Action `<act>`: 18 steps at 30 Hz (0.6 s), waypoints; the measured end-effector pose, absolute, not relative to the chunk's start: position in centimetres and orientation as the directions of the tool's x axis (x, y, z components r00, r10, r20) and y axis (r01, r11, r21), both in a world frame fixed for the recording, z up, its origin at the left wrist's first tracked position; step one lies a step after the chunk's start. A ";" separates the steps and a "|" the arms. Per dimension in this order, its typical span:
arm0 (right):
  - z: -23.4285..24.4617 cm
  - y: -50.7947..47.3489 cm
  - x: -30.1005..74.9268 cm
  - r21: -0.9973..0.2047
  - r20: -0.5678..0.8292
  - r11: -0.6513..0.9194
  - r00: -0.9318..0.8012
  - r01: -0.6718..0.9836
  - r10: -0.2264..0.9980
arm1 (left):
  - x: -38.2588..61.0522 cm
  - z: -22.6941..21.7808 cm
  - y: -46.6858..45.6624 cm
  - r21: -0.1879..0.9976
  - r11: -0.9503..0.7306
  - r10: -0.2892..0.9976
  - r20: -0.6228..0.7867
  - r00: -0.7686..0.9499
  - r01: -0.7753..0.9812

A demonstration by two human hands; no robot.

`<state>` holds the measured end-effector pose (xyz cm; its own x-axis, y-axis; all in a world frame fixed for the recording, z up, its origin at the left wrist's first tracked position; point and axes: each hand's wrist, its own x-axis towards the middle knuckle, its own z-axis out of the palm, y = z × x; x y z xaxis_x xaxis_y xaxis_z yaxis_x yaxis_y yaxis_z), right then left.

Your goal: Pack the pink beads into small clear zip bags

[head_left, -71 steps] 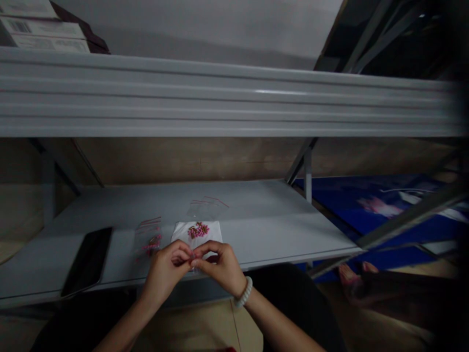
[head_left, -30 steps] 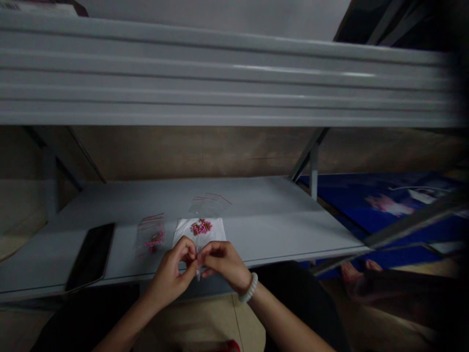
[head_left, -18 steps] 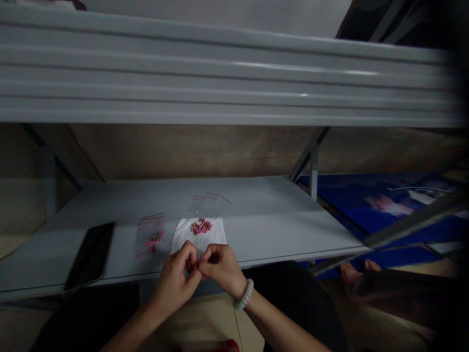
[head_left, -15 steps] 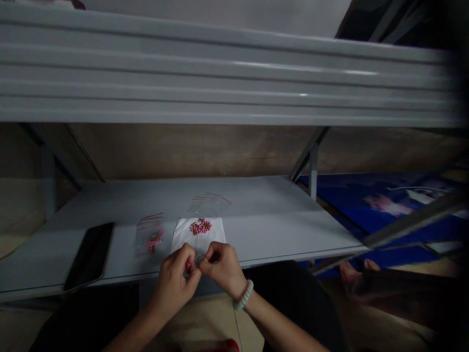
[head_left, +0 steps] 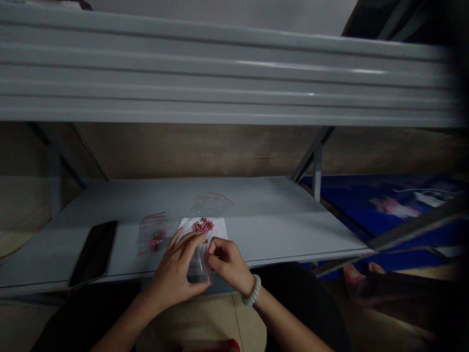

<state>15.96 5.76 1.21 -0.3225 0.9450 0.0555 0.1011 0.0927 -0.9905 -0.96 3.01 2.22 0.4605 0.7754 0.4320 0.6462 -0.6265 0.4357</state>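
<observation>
A small clear plastic bag (head_left: 200, 264) hangs at the front edge of the grey shelf (head_left: 271, 220). My right hand (head_left: 227, 264), with a pale bead bracelet on its wrist, pinches the bag's upper edge. My left hand (head_left: 178, 271) lies over the bag with its fingers stretched toward a heap of pink beads (head_left: 203, 225). The beads rest on a white sheet (head_left: 218, 230) just beyond both hands.
A clear bag with pink beads inside (head_left: 153, 238) lies left of the sheet, and empty clear bags (head_left: 212, 200) lie behind it. A black phone (head_left: 94, 252) rests at the shelf's left front. An upper shelf beam (head_left: 220, 83) hangs overhead. Someone's bare feet (head_left: 361, 271) show at the right.
My left hand has opened from a pinch and stretched its fingers forward toward the pink beads. The clear bag now hangs lower, held by my right hand.
</observation>
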 end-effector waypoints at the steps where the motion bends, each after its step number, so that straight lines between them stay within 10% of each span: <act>1: 1.1 5.8 16.0 -0.988 0.060 0.101 -0.321 0.113 0.945 | -0.9 2.1 3.1 0.425 -0.628 0.774 0.433 0.462 0.652; 8: 0.6 5.9 16.2 -0.966 0.075 0.136 -0.265 0.219 0.961 | -0.5 1.5 3.0 0.511 -0.567 0.822 0.398 0.406 0.646; 18: 1.0 6.3 16.6 -0.998 0.054 0.044 -0.377 -0.034 0.925 | -0.6 0.7 3.3 0.587 -0.527 0.850 0.369 0.377 0.614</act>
